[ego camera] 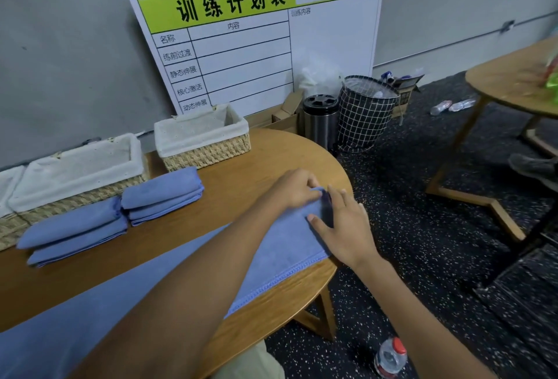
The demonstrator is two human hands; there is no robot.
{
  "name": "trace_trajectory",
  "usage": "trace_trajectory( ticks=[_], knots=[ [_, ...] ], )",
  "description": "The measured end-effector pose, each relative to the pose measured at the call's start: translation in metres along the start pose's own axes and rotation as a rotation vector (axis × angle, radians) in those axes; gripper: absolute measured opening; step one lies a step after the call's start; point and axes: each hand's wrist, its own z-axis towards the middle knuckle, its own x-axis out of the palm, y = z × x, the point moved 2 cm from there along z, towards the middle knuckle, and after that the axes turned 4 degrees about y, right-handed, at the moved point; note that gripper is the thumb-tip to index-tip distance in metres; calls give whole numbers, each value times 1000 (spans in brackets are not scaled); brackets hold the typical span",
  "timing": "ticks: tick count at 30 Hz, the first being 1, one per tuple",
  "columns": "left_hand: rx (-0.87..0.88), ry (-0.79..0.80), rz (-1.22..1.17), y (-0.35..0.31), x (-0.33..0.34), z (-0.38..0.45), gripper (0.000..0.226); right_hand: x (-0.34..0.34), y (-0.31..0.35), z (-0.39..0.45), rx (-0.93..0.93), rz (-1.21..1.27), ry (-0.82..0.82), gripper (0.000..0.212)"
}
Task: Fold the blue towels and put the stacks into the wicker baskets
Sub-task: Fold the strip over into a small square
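On the tabletop point(262, 155): a blue towel point(280, 246) lay spread flat, its long axis running from the near left out to the far right end, where both hands were.
Left hand point(297, 190): fingers curled, pinching the far corner of the towel, arm stretched along the cloth.
Right hand point(344, 227): fingers spread and fairly straight, pressing flat on the same end, just beside the left one, almost touching.
Nearer hand: both were right at that end, so I'd guess the fold gets pulled from there back toward the body, along the long axis.
Done stacks: two folded piles point(163, 194) point(75, 230) sat well to the left, right in front of the baskets.
Baskets: two wicker baskets point(205, 149) point(75, 173) with white liners at the back edge, looked like no towels in them yet.
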Motion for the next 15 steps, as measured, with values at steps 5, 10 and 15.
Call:
trace_trajectory(
  ticks=[5,10,15],
  knots=[
    [61,88,-334,5,-19,-4,13,-9,0,0,9,5,-40,80],
    [113,71,-440,7,-39,-12,24,-24,8,-1,60,31,-95,49],
    [155,10,-325,14,-49,-16,21,-27,-2,-6,72,365,10,24]
  ],
)
